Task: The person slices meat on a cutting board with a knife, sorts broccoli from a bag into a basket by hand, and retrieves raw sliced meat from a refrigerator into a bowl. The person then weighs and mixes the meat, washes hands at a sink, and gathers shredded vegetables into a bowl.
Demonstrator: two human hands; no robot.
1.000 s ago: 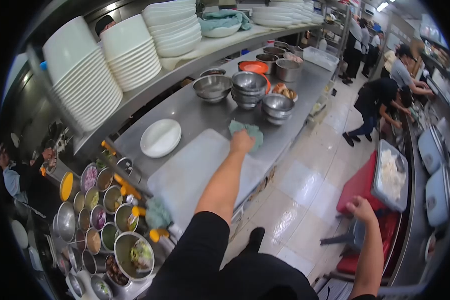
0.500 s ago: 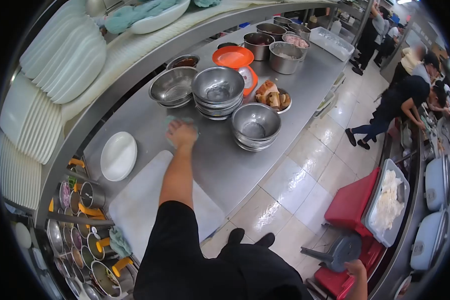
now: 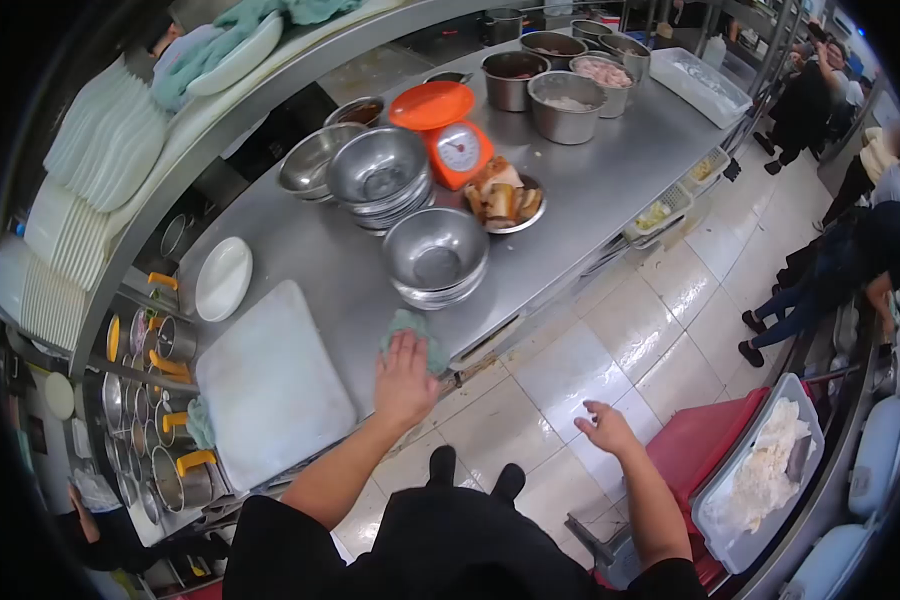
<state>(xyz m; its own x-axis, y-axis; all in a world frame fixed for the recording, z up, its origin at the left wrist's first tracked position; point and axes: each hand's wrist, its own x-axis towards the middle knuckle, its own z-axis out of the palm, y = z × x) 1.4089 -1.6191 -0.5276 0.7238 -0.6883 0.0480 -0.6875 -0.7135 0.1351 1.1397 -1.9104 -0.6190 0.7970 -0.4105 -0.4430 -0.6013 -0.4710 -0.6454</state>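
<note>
My left hand (image 3: 405,378) presses a green cloth (image 3: 407,335) onto the steel counter close to its front edge. The cloth is bunched under and around the fingers, and my palm faces down. Just beyond it stands a stack of steel bowls (image 3: 435,250). A white cutting board (image 3: 270,385) lies on the counter to the left of that hand. My right hand (image 3: 610,432) hangs in the air over the tiled floor, fingers apart, with nothing in it.
Farther along the counter are a taller bowl stack (image 3: 380,175), an orange scale (image 3: 458,148), a bowl of meat chunks (image 3: 510,200) and several steel pots (image 3: 567,105). A white oval plate (image 3: 224,280) lies at left. A tub of white food (image 3: 765,470) stands at right, and people (image 3: 850,265) work beyond.
My left hand has swept the cloth from beside the bowl stacks toward me, to the counter's front edge. My right hand has risen and moved forward. The view has shifted.
</note>
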